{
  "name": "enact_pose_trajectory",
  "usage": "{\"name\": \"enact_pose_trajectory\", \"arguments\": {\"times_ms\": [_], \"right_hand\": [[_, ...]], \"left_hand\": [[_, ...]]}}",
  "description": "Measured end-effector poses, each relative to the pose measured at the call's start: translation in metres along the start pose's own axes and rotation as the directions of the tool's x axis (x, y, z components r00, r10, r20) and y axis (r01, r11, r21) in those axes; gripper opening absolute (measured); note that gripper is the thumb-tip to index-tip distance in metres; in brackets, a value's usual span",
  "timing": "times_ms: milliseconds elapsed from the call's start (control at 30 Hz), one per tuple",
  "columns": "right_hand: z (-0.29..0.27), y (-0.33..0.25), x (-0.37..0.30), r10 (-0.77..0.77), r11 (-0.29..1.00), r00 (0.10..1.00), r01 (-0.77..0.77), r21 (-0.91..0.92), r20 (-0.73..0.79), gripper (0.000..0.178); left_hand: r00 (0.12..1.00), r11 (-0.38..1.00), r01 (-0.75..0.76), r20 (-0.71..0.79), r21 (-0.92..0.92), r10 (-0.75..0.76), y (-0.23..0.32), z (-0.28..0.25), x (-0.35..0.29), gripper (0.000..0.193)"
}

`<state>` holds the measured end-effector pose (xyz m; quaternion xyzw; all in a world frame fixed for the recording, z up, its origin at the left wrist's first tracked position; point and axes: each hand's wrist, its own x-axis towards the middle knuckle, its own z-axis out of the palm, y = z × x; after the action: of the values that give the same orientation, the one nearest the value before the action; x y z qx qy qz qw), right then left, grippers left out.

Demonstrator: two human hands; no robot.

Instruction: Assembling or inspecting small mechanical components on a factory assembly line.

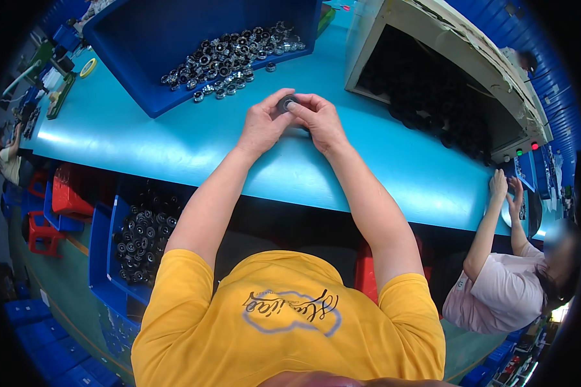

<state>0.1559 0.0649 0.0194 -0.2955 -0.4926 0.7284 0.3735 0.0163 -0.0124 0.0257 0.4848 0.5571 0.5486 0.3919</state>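
Dark round part (284, 104) sits between left hand (262, 126) and right hand (324, 122), fingertips of both pinching it above the desk (174, 143).

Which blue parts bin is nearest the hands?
The large bin on the tabletop, holding silver parts beyond the left hand; the lower-left bin of black parts sits farther away.

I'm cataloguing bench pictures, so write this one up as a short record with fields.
Left hand: the left hand grips a dark round part
Right hand: the right hand grips the same part, thumb on its face
Surface: blue-green table
Ahead, to the left: blue bin with shiny round parts
Ahead, to the right: open-fronted pale box with dark parts
Below table, left: blue crate of black round parts
Far right: another person in a pale top
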Motion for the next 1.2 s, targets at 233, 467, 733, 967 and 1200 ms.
{"name": "enact_pose_trajectory", "arguments": {"times_ms": [233, 467, 733, 967, 1200], "right_hand": [[0.000, 0.007, 0.004, -0.020, 0.998, 0.997, 0.023, 0.050, -0.070, 0.031], [0.004, -0.004, -0.003, 0.066, 0.971, 0.998, -0.067, 0.230, 0.012, 0.027], [0.003, 0.007, 0.005, 0.003, 1.000, 0.997, -0.004, -0.018, -0.078, 0.023], [0.000, -0.006, 0.001, 0.049, 0.988, 0.996, -0.059, 0.146, 0.071, 0.030], [-0.014, -0.004, 0.007, -0.182, 0.955, 0.983, 0.183, -0.235, 0.028, 0.029]], "left_hand": [[0.990, 0.983, -0.134, -0.016, 0.122, 0.137, -0.014, 0.003, 0.002, 0.044], [0.953, 0.965, -0.259, -0.154, 0.031, 0.261, -0.019, 0.012, 0.005, 0.044], [0.941, 0.904, -0.264, -0.118, 0.335, 0.319, -0.011, 0.013, -0.003, 0.035], [0.995, 0.996, -0.057, -0.087, -0.065, 0.052, -0.010, 0.004, 0.006, 0.047], [0.999, 0.939, 0.023, 0.046, -0.342, -0.007, -0.020, -0.003, 0.011, 0.036]]}}
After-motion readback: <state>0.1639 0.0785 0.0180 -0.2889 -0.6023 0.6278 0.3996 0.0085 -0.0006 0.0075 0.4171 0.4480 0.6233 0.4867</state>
